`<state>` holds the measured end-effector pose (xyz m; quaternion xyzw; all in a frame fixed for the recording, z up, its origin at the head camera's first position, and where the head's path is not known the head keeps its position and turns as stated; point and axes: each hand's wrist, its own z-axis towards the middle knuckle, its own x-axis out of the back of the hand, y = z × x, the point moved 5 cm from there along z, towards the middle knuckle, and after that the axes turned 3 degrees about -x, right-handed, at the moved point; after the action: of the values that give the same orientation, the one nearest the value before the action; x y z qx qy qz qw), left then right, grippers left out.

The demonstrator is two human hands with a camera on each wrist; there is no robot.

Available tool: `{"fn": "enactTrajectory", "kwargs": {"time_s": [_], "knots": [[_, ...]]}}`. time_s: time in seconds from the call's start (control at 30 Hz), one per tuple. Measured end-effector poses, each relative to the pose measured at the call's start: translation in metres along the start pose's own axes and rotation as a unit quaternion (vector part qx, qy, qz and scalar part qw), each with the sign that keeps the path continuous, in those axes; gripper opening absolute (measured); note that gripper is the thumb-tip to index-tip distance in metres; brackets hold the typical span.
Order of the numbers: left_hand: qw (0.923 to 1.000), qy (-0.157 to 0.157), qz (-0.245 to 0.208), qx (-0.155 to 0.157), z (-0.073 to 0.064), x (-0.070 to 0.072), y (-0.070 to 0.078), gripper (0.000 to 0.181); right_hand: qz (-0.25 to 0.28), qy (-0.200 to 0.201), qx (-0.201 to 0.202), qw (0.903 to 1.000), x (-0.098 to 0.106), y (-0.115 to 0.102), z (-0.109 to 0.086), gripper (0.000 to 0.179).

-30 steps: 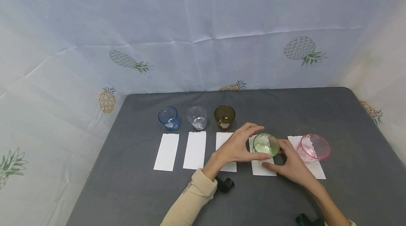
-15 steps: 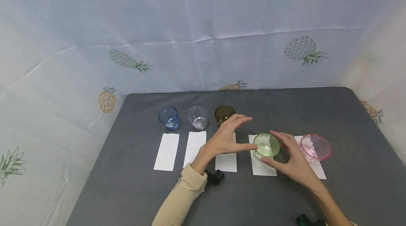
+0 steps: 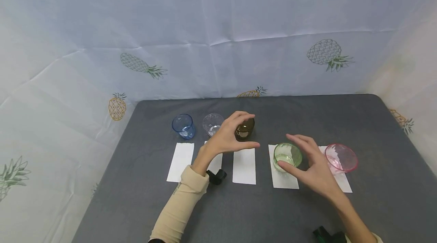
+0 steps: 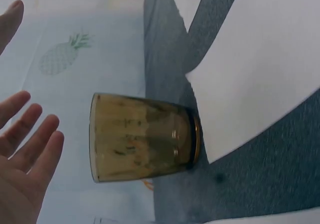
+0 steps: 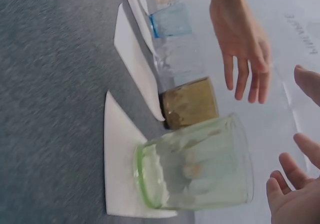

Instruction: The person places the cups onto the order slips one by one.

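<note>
A brown glass (image 3: 244,130) stands at the back of the table, and my left hand (image 3: 227,133) hovers by it with thumb and fingers spread wide. In the left wrist view the brown glass (image 4: 142,139) is apart from the fingers. Upright on a white paper strip (image 3: 285,181) is a green glass (image 3: 288,155). My right hand (image 3: 315,165) is spread beside and over the green glass; the right wrist view shows a gap between its fingers and the glass wall (image 5: 200,169). To the right, a pink glass (image 3: 341,157) sits on another strip, partly behind my right hand.
A blue glass (image 3: 183,126) and a clear glass (image 3: 211,122) stand in the back row, left of the brown one. White paper strips (image 3: 180,162) lie in a row before the glasses on the grey table (image 3: 239,212). A pineapple-print cloth (image 3: 218,19) hangs behind.
My left hand has let go of the green glass and moved left and back to the brown glass. My right hand has opened and come slightly up from the green glass, which stays put.
</note>
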<state>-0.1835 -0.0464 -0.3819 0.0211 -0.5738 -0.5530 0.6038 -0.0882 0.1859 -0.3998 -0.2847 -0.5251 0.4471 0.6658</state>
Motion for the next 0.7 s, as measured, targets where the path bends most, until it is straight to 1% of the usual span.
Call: {"fn": "enactTrajectory", "kwargs": {"time_s": [0.1,0.27,0.47,0.6,0.7], "knots": [[0.9999,0.000,0.012,0.000,0.000,0.006,-0.004,0.079,0.007,-0.005,0.004,1.0000,-0.003,-0.005,0.003,0.079],[0.9996,-0.001,0.028,0.001,0.000,0.014,-0.012,0.077,0.028,-0.017,0.036,0.9988,-0.011,-0.012,0.008,0.077],[0.9993,-0.008,0.035,0.007,0.001,0.021,-0.024,0.075,0.074,-0.041,0.051,0.9952,-0.028,-0.019,0.011,0.077],[0.9989,-0.011,0.043,0.017,0.000,0.023,-0.036,0.073,0.071,-0.043,0.074,0.9938,-0.042,-0.023,0.012,0.075],[0.9985,-0.015,0.045,0.029,-0.001,0.022,-0.045,0.074,0.072,-0.049,0.075,0.9934,-0.053,-0.025,0.012,0.073]]}}
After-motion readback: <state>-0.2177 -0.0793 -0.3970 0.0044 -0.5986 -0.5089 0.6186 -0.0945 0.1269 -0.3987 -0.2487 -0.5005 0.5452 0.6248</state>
